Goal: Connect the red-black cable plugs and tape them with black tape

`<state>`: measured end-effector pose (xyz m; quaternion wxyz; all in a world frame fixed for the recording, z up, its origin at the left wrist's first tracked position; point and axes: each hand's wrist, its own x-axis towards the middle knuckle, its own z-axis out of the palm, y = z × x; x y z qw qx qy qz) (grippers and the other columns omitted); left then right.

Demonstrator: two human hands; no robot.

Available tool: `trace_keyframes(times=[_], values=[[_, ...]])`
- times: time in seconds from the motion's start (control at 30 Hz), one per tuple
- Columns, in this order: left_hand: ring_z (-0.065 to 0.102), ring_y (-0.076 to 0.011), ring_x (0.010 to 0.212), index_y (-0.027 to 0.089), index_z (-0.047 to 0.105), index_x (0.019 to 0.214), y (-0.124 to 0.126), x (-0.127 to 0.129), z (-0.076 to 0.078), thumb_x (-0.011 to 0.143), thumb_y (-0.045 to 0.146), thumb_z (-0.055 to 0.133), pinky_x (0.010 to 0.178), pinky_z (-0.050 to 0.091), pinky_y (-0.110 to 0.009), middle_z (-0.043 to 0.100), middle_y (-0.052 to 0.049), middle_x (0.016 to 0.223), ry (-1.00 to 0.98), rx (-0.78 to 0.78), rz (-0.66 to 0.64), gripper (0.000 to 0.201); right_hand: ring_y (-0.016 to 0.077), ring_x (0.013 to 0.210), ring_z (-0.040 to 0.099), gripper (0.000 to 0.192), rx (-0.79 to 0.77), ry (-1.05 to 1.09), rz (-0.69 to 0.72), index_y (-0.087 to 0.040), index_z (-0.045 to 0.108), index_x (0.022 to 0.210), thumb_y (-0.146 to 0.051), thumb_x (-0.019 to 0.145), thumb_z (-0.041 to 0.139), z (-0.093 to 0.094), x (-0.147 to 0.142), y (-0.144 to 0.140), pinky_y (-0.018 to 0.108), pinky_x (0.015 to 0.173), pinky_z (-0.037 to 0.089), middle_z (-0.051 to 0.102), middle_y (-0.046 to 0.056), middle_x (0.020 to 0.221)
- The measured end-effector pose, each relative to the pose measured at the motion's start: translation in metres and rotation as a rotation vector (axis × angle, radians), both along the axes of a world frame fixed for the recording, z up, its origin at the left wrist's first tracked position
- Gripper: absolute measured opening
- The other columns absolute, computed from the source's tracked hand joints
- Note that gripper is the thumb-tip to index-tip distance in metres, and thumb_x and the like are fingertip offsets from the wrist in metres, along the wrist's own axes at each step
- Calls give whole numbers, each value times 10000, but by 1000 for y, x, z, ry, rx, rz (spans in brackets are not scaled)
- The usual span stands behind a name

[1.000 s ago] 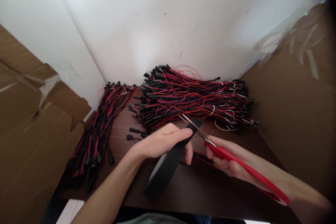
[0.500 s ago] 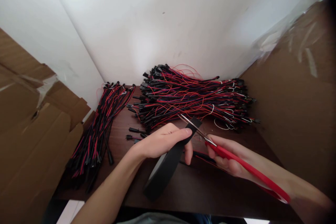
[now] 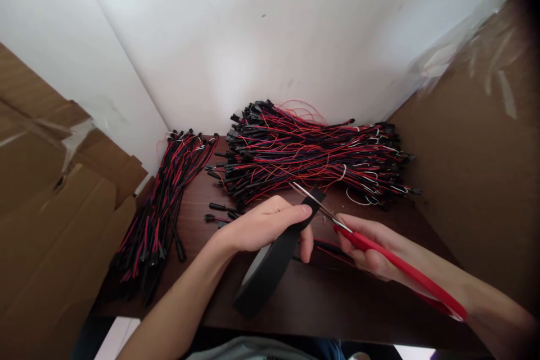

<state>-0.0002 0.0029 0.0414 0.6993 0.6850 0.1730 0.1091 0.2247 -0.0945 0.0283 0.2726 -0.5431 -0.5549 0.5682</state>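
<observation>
1. Two hands work over a dark surface [image 3: 320, 304] hemmed in by a white wall behind and cardboard [image 3: 50, 208] on both sides.
2. Left hand [image 3: 261, 228] has its fingers clenched over the top of a black tape roll [image 3: 270, 270], which stands on edge on the surface with a short free end [image 3: 315, 198] pulled up past the fingertips.
3. Right hand [image 3: 371, 250] grips red-handled scissors [image 3: 379, 261]; its fingers are closed about the handles, and the blades [image 3: 314, 202] lie parted across the tape's free end.
4. One big wire pile [image 3: 312, 157] sits just behind the blades against the wall, so little room lies beyond the tips.
5. One smaller wire bundle [image 3: 162, 208] runs along the left edge, well apart from the hands.
6. Some loose black connectors [image 3: 221, 211] lie between the bundle and the left hand.
7. Bare surface shows near the front edge, below both wrists.
</observation>
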Motion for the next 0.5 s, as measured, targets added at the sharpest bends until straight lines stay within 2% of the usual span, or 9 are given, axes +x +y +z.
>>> trace_keyframes(times=[0.2,0.37,0.5], values=[[579,-168,665,114,664,589,0,0,0,974,418,318,690,423,-288,653,-90,644,12,-9,13,601,95,523,347,576,71,71,72,-210,516,840,-779,755,539,-1,-5,4,203,446,362,374,-41,622],[585,-168,667,117,681,590,-1,0,1,971,423,329,690,427,-282,656,-87,642,11,-4,6,602,94,567,302,567,94,75,106,-211,459,793,-773,767,529,1,-8,5,211,505,359,383,-34,685],[603,-180,695,113,730,637,-1,-1,1,961,479,365,674,434,-271,673,-99,666,26,-10,35,611,101,574,282,553,93,43,108,-216,423,758,-763,802,492,1,-9,5,223,510,338,348,-41,662]])
